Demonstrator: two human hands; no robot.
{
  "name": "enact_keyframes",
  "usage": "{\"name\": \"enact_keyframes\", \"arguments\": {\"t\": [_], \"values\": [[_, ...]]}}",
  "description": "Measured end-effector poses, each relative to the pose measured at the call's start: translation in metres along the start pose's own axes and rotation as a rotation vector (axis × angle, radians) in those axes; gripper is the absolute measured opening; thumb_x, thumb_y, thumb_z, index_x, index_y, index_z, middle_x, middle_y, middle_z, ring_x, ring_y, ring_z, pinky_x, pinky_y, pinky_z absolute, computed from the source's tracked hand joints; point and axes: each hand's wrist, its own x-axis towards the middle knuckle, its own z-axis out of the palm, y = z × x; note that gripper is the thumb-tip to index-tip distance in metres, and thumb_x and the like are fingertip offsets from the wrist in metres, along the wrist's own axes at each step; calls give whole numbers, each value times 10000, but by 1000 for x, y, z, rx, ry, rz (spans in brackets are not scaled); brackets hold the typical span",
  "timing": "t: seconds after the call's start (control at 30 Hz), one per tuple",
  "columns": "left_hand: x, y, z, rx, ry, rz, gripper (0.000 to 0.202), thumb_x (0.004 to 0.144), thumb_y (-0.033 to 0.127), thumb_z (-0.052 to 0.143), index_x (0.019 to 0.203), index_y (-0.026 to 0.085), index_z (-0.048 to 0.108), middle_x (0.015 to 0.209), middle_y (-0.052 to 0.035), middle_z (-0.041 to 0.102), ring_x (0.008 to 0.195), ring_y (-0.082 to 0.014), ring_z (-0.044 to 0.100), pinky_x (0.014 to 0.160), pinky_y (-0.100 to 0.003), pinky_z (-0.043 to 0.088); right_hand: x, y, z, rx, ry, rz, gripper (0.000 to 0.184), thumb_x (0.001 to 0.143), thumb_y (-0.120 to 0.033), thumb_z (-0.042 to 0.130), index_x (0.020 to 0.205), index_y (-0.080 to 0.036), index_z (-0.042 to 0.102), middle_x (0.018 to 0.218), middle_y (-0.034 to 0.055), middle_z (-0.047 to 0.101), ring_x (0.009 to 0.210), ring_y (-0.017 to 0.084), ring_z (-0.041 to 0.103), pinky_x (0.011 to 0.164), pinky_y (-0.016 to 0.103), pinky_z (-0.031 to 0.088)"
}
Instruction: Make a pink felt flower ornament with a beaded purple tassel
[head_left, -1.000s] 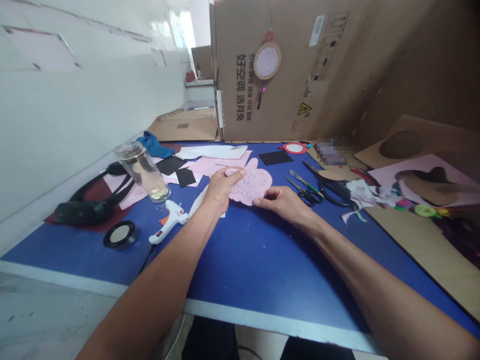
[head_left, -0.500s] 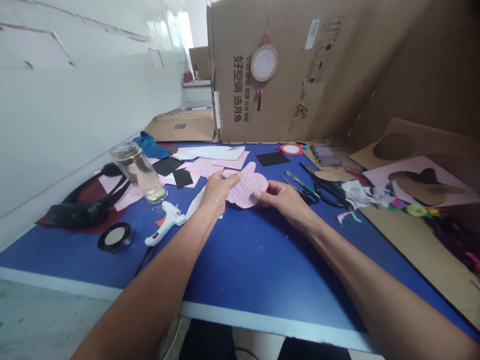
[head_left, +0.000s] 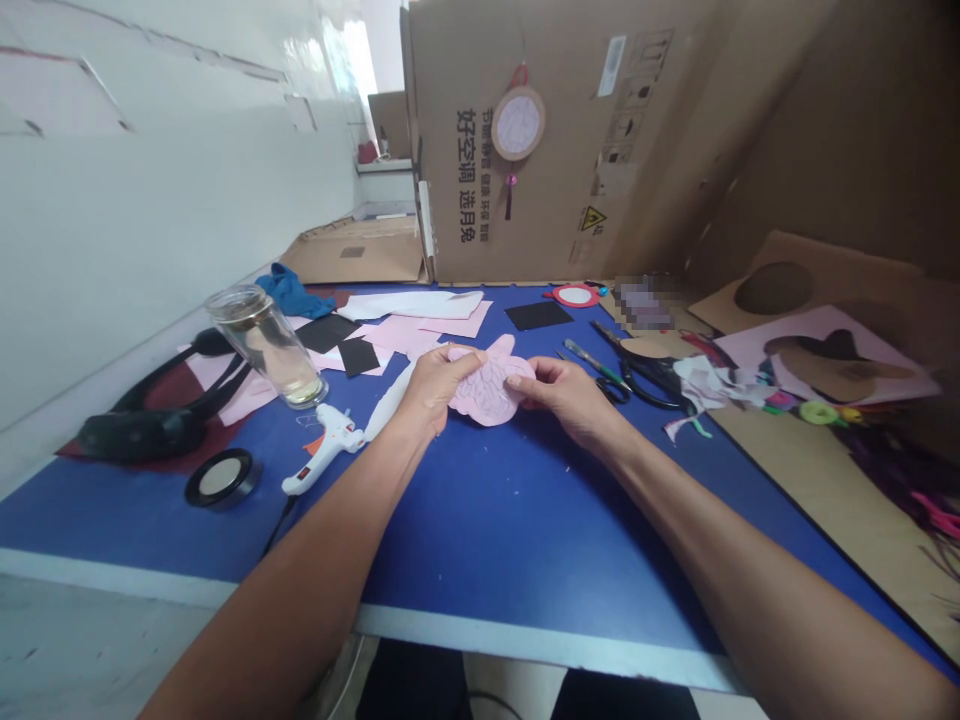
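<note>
Cutout (head_left: 486,396), pink; left hand (head_left: 436,384) grips one side; right hand (head_left: 570,398), another.

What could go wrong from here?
1. The left hand and right hand both pinch the pink cutout; pulling unevenly might crease or tear it.
2. The glue gun lies close to the left arm, which might bump it.
3. If knocked, the glass jar could topple onto nearby black paper.

Single head-worn view, from above and behind the grip, facing forward and down, wide and near, forearms (head_left: 311,555) running up from the lower edge, left hand (head_left: 436,388) and right hand (head_left: 566,398) about mid-frame, blue table (head_left: 517,550) around the grip, upright cardboard box (head_left: 566,165) beyond it
</note>
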Motion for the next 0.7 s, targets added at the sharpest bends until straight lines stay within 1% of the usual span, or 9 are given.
{"name": "enact_keyframes", "arguments": {"t": [0.17,0.33,0.43,0.53,0.63,0.7], "values": [[2,-2,-2,-30,-19,-35,189,656,222,911,745,156,758,696,-19,715,638,-158,660,652,-299,513,0,0,0,23,-16,22,473,645,-573,984,787,-204,723,762,4,691,689,148,558,678,311,458],[5,-4,-4,-43,-13,-52,162,690,195,907,736,151,758,689,-24,711,643,-158,666,646,-298,506,1,2,-1,63,-23,47,430,658,-524,988,789,-208,728,792,11,713,710,154,591,704,321,483],[5,-4,-4,-58,-16,-74,176,689,179,930,731,152,761,699,-35,734,649,-166,680,660,-305,526,2,5,-2,92,-24,56,426,656,-515,998,806,-207,744,810,16,728,714,154,603,711,322,492],[5,-6,-3,-79,-21,-100,180,728,217,944,770,151,781,775,-67,791,692,-181,716,714,-323,567,4,7,-3,123,-4,47,434,654,-525,1003,818,-208,756,830,21,742,721,156,616,710,321,495],[4,-9,-3,-17,-44,-148,207,782,287,940,869,144,818,872,-108,833,744,-201,748,748,-344,590,6,9,-5,157,55,24,442,648,-531,1011,823,-213,759,850,27,756,728,159,623,703,316,494],[3,-11,-4,21,-58,-164,237,792,305,938,929,140,836,917,-127,845,773,-217,764,758,-358,600,7,10,-6,177,85,18,447,643,-531,1018,831,-216,763,871,33,769,735,162,625,696,315,495]]}}
